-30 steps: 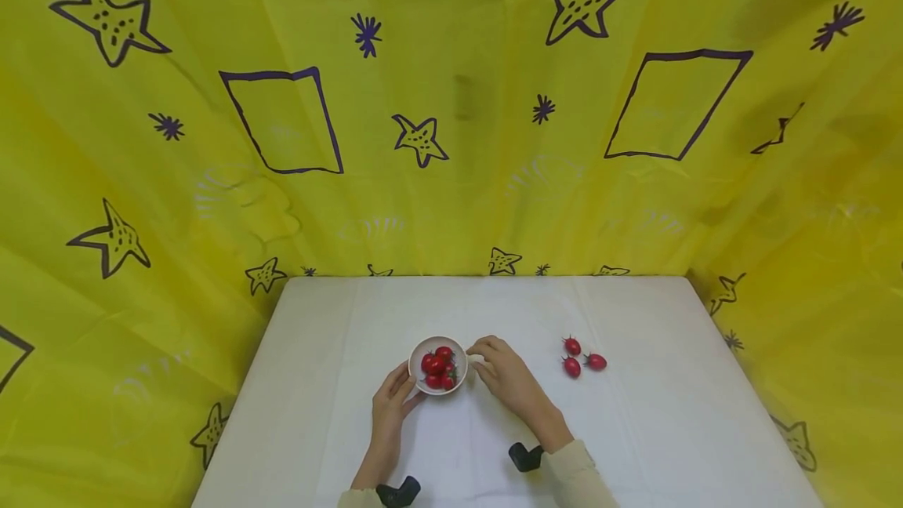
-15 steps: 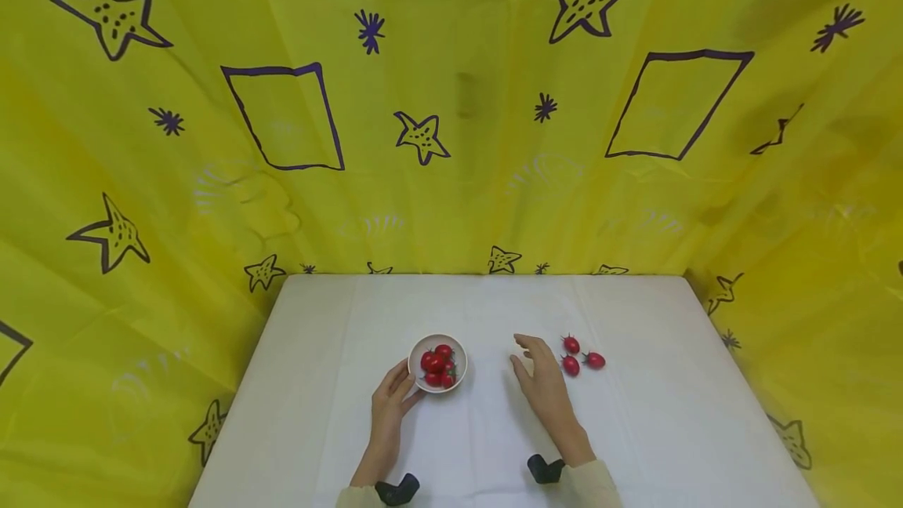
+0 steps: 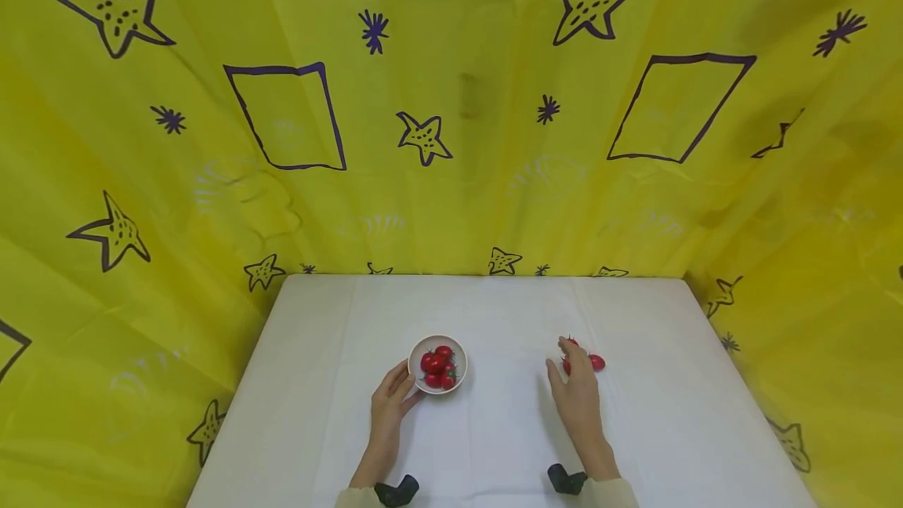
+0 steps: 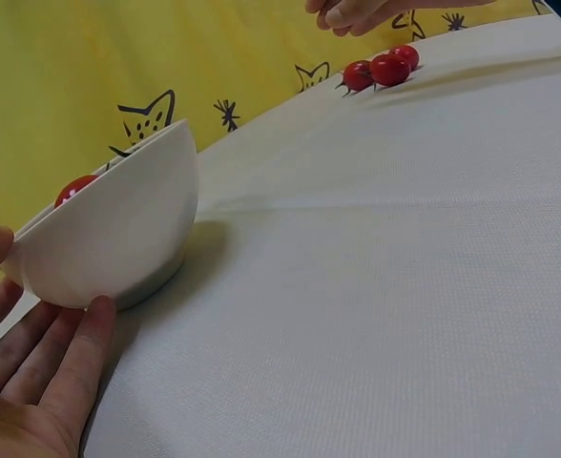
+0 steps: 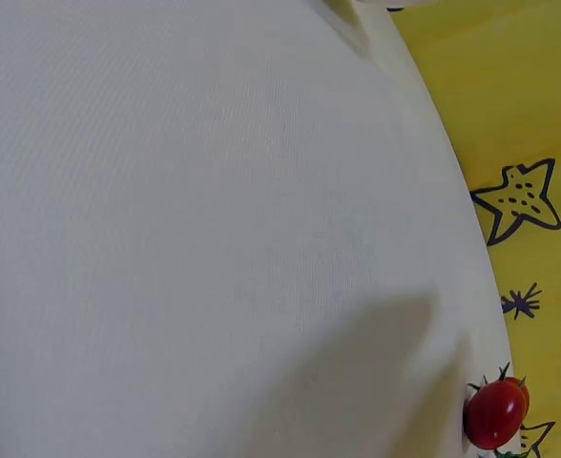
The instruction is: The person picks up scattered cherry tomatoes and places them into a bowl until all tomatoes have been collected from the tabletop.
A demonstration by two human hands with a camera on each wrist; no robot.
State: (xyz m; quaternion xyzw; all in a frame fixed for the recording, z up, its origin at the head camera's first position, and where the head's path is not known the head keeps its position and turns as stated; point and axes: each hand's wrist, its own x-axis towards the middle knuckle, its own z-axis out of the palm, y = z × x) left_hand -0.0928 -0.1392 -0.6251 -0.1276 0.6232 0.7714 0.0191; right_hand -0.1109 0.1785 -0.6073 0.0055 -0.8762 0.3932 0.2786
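My left hand (image 3: 386, 411) grips the left side of a small white bowl (image 3: 460, 368), thumb at the rim. In the left wrist view its fingers (image 4: 75, 372) sit against the bowl's lower side and underside. Several red cherry tomatoes (image 3: 436, 364) with green stems lie inside the bowl. To the right, three loose cherry tomatoes (image 3: 597, 363) rest together on the table, two of them partly hidden by my right hand (image 3: 580, 397). That hand hovers close over them, fingers relaxed and thumb spread apart, holding nothing. The right wrist view shows a cherry tomato (image 5: 495, 416) near its lower right corner.
A white cloth covers the table (image 3: 494, 429). Behind it and along both sides hangs a yellow curtain (image 3: 480, 202) with drawn stars and frames. Each wrist wears a black camera mount (image 3: 397, 491).
My right hand has left the bowl's right side and moved rightward across the table to the loose cherry tomatoes. The left hand and bowl stay in place.
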